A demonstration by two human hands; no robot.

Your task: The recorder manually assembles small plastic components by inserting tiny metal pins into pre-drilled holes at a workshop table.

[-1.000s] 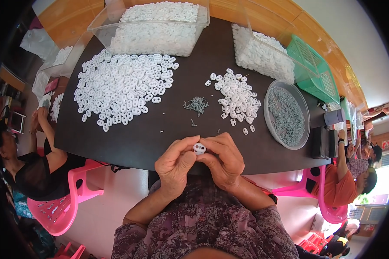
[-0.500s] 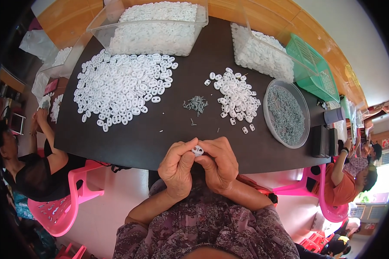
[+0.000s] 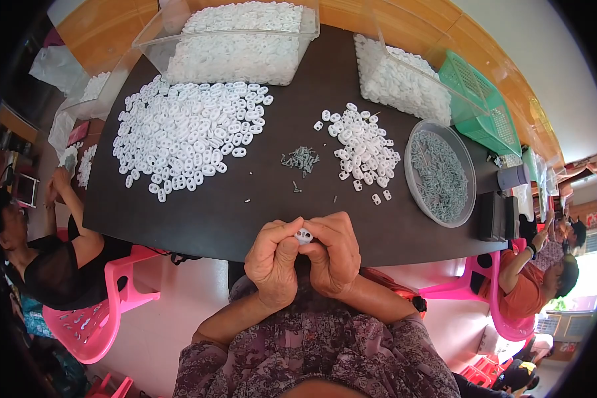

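Observation:
Between my fingertips, just above the table's near edge, is a small white oval plastic piece with two holes [image 3: 304, 235]. My left hand [image 3: 272, 260] pinches its left side with thumb and forefinger. From the right, the thumb and fingers of my right hand [image 3: 333, 253] close on the same piece. Beyond my hands lie a small heap of grey-green screw-like pins [image 3: 301, 160] and a pile of small white two-holed parts [image 3: 366, 147]. A larger pile of white oval two-holed pieces [image 3: 186, 132] spreads to the left.
A clear bin of white pieces [image 3: 239, 60] stands at the far left; another clear bin [image 3: 404, 83] and a green basket [image 3: 481, 106] are far right. A round tray of grey pins [image 3: 469, 159] sits right. People sit on both sides, near pink chairs [image 3: 116, 285].
Both hands have shifted very slightly, the right one inward. The white piece between them has tipped so its holes face up more plainly.

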